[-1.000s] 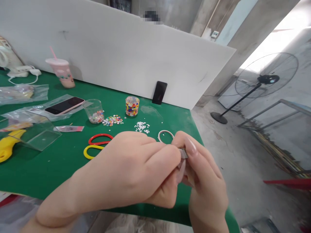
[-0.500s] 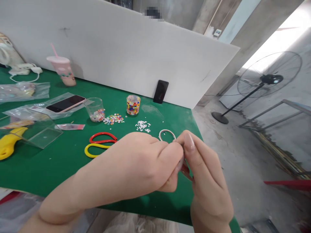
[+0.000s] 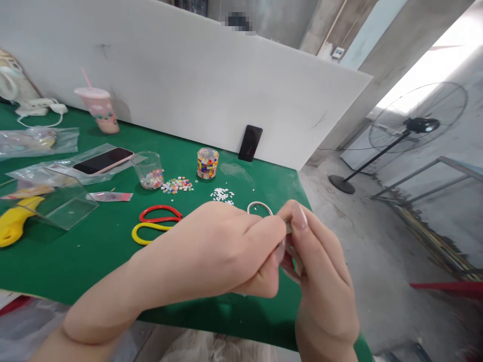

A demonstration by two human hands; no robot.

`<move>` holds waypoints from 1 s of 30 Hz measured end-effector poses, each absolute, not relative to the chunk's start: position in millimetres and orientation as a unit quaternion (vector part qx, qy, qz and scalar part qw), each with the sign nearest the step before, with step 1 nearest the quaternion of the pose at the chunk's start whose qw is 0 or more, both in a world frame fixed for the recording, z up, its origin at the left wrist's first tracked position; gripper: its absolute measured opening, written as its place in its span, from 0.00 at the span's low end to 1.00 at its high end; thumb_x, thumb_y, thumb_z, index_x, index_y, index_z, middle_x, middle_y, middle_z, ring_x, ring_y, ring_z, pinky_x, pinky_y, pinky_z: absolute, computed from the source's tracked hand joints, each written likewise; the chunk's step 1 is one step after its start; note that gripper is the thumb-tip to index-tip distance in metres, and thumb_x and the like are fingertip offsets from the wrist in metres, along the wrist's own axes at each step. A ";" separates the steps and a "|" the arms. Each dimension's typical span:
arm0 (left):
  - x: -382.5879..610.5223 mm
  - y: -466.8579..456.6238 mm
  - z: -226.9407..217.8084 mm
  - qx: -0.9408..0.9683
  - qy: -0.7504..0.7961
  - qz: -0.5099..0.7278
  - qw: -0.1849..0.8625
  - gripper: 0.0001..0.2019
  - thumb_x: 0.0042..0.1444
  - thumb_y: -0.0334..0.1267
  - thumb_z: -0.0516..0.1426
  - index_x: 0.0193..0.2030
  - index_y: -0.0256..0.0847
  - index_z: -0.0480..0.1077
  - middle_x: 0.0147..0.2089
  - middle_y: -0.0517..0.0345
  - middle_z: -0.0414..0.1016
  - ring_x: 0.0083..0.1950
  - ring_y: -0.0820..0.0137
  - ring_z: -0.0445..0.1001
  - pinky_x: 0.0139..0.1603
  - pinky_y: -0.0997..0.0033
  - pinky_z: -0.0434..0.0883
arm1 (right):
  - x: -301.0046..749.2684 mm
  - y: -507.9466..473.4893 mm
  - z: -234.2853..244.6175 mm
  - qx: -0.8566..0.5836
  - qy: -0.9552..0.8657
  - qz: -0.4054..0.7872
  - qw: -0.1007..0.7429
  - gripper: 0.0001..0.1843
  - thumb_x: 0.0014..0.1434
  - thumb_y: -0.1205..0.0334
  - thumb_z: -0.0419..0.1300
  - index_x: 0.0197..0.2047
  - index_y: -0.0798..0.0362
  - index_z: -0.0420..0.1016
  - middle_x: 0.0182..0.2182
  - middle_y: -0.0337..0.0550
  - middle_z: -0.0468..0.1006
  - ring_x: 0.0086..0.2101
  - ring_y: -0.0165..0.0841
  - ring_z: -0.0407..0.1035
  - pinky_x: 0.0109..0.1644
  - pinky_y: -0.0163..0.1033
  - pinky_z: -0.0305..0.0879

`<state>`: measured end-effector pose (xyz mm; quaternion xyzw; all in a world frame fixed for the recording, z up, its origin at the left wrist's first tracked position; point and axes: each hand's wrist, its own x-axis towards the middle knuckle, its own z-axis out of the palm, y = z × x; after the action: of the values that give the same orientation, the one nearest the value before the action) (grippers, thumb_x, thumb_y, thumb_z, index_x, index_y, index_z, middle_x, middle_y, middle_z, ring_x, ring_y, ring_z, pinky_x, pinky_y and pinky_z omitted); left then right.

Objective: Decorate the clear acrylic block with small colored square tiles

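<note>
My left hand (image 3: 226, 251) is closed, its back towards me, and its fingertips meet those of my right hand (image 3: 326, 266). My right hand is closed as well, thumb pressed against the fingers in a pinch. Whatever sits between the fingertips is mostly hidden; only a small pale sliver shows. Just behind the hands lies a thin white ring (image 3: 260, 204), partly covered by them. Scissors with red and yellow handles (image 3: 151, 234) lie to the left, their blades hidden beneath my left hand. Beyond my hands is a small pile of white mosaic tiles (image 3: 222, 195).
A cup covered in coloured tiles (image 3: 207, 164) stands near loose coloured tiles (image 3: 177, 185) and a clear plastic cup (image 3: 149, 173). At left are a phone (image 3: 103, 161), a pink drink cup (image 3: 100, 111) and a yellow tool (image 3: 17, 221). A black phone (image 3: 250, 143) leans on the white partition (image 3: 188, 75).
My hands stay together at nearly the same spot. The right thumb and fingers have shifted slightly, and a pale sliver shows more between the fingertips.
</note>
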<state>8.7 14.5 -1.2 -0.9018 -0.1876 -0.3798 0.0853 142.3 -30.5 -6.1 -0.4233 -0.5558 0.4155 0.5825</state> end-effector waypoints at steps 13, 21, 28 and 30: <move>14.9 18.5 -7.3 -0.889 -0.202 -0.366 0.188 0.14 0.62 0.30 0.45 0.25 0.41 0.60 0.17 0.68 0.54 0.16 0.75 0.55 0.16 0.69 0.50 | 147.4 -27.8 -12.1 -0.468 -0.596 0.344 0.554 0.22 0.73 0.54 0.46 0.26 0.50 0.54 0.20 0.31 0.53 0.22 0.26 0.46 0.23 0.36 0.46; 18.5 19.5 -5.4 -0.883 -0.207 -0.405 0.115 0.12 0.55 0.27 0.45 0.23 0.44 0.54 0.17 0.68 0.52 0.17 0.76 0.51 0.17 0.71 0.49 | 141.8 -29.6 -6.3 -0.458 -0.544 0.378 0.593 0.22 0.71 0.56 0.47 0.24 0.50 0.52 0.19 0.32 0.47 0.20 0.27 0.41 0.20 0.36 0.43; 14.8 15.3 -5.6 -0.898 -0.235 -0.370 0.047 0.10 0.52 0.27 0.46 0.23 0.43 0.51 0.19 0.68 0.47 0.19 0.76 0.45 0.19 0.70 0.45 | 141.6 -31.0 -5.9 -0.429 -0.527 0.421 0.600 0.21 0.71 0.56 0.48 0.24 0.49 0.52 0.20 0.32 0.47 0.20 0.28 0.41 0.19 0.36 0.42; 14.5 15.0 -5.6 -0.903 -0.241 -0.355 0.035 0.10 0.53 0.27 0.47 0.23 0.43 0.51 0.19 0.69 0.46 0.19 0.77 0.44 0.19 0.70 0.44 | 141.9 -31.4 -5.9 -0.429 -0.532 0.409 0.604 0.22 0.71 0.57 0.48 0.24 0.50 0.53 0.20 0.32 0.47 0.20 0.27 0.40 0.19 0.36 0.42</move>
<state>14.5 15.0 -5.6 -0.9028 -0.2407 -0.3547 0.0348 141.9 -31.4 -5.9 -0.4294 -0.5319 0.4094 0.6043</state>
